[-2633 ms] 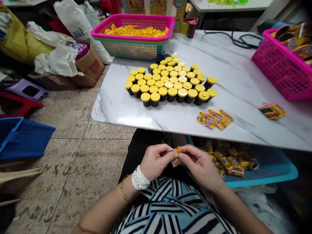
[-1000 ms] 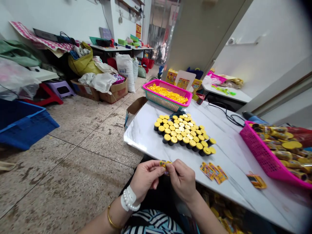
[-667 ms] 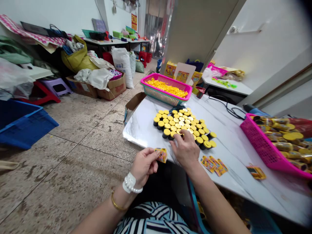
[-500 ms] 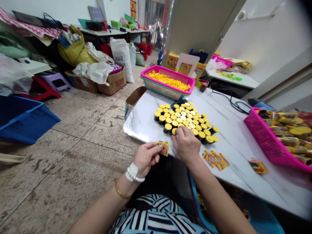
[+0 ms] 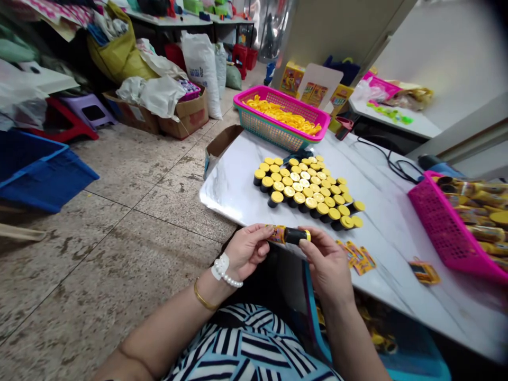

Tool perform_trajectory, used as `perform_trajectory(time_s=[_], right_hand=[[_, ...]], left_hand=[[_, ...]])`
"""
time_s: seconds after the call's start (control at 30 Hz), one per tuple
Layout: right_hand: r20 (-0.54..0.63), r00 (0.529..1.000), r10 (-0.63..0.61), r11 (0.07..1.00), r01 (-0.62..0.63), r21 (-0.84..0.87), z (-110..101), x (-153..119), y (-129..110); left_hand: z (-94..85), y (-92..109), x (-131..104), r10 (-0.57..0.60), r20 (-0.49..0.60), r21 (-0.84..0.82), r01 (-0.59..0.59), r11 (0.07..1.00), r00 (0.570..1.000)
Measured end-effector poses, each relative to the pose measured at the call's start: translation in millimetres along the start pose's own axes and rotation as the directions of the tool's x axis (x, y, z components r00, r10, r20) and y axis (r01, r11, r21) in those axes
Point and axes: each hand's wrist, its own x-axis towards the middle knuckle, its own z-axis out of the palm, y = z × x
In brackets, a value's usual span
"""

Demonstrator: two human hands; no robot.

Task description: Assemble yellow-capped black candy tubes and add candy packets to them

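Canister (image 5: 296, 236), black, long axis left-to-right; right hand (image 5: 330, 262), fingers clamped on its capped right end; left hand (image 5: 245, 251), fingers pinching printed wrapper (image 5: 278, 234), I note, in line at its left end.

Left hand (image 5: 246, 251) near right hand (image 5: 327, 260), both in pinch grips

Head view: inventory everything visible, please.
Table: one, white, centre
Held bottle: one, black and yellow, right hand
Held wrapper: one, yellow, left hand
Other bottles: dozens, black and yellow, centre
Flat wrappers: several, yellow, near edge
Packet: one, yellow, right
Stacked baskets: two or more, pink and green, far end
Loose pieces: many, yellow, in stack
Filled basket: one, pink, right
Low basket: one, blue, below
Crate: one, blue, left
Clutter: many, mixed, background
Left hand: one, white bracelet, centre
Right hand: one, centre
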Motion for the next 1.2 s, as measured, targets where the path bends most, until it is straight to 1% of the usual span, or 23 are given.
perform_trajectory(time_s=[0.03,0.1,0.2,0.27,0.4,0.47,0.53,0.6,0.63,0.7,0.77,0.8,0.93,1.0,1.07,1.13,1.2], right_hand=[[-0.009,1.0,-0.011,0.999,0.011,-0.042,0,-1,0],[-0.017,0.997,-0.073,0.988,0.07,-0.134,1,-4,-1],[0.03,0.985,-0.17,0.96,0.173,-0.219,4,-12,0],[0.055,0.983,-0.175,0.959,0.183,-0.214,6,-15,1],[0.023,0.99,-0.136,0.983,0.138,-0.119,10,-15,4],[0.015,0.987,-0.159,0.981,0.16,-0.105,9,-15,4],[0.009,0.979,-0.205,0.971,0.205,-0.12,7,-15,5],[0.044,0.971,-0.237,0.961,0.241,-0.136,5,-17,6],[0.082,0.966,-0.244,0.956,0.254,-0.146,4,-18,6],[0.171,0.951,-0.258,0.942,0.286,-0.172,1,-20,6],[0.243,0.934,-0.264,0.924,0.317,-0.215,-1,-23,5],[0.266,0.926,-0.268,0.911,0.333,-0.243,-3,-24,4],[0.338,0.881,-0.331,0.817,0.447,-0.364,-8,-29,3],[0.346,0.861,-0.373,0.772,0.495,-0.398,-11,-30,5],[0.335,0.851,-0.405,0.741,0.52,-0.425,-12,-30,7],[0.319,0.842,-0.434,0.714,0.538,-0.448,-14,-32,9],[0.295,0.839,-0.457,0.703,0.544,-0.459,-15,-34,12]], left_hand=[[0.3,-1,0,-0.002,0.008,-0.004,0.002,1.0,1.0],[0.4,-3,0,-0.005,0.019,-0.002,0.005,1.0,1.0],[0.1,-4,1,-0.011,0.03,0.006,0.011,1.0,1.0],[-0.1,-5,2,0.005,0.024,0.007,-0.005,1.0,1.0],[-1.9,-9,-3,0.057,-0.025,0.068,-0.055,0.996,0.998],[-3.8,-10,-9,0.085,-0.048,0.122,-0.078,0.989,0.995],[-6.4,-10,-15,0.151,-0.069,0.169,-0.138,0.976,0.986],[-9.9,-8,-20,0.22,-0.044,0.226,-0.205,0.952,0.974],[-12.0,-6,-21,0.226,-0.002,0.261,-0.217,0.94,0.974],[-17.0,-3,-23,0.169,0.11,0.342,-0.196,0.919,0.98],[-22.2,-2,-24,0.089,0.181,0.403,-0.157,0.902,0.979],[-24.3,-2,-23,0.068,0.194,0.423,-0.146,0.894,0.979],[-26.2,-10,-18,0.064,0.194,0.451,-0.147,0.88,0.979],[-23.7,-16,-14,0.051,0.205,0.451,-0.14,0.881,0.977],[-21.3,-22,-11,0.033,0.226,0.442,-0.132,0.887,0.974],[-20.9,-24,-8,0.009,0.242,0.432,-0.117,0.894,0.97],[-22.7,-24,-8,-0.005,0.232,0.428,-0.097,0.899,0.973]])
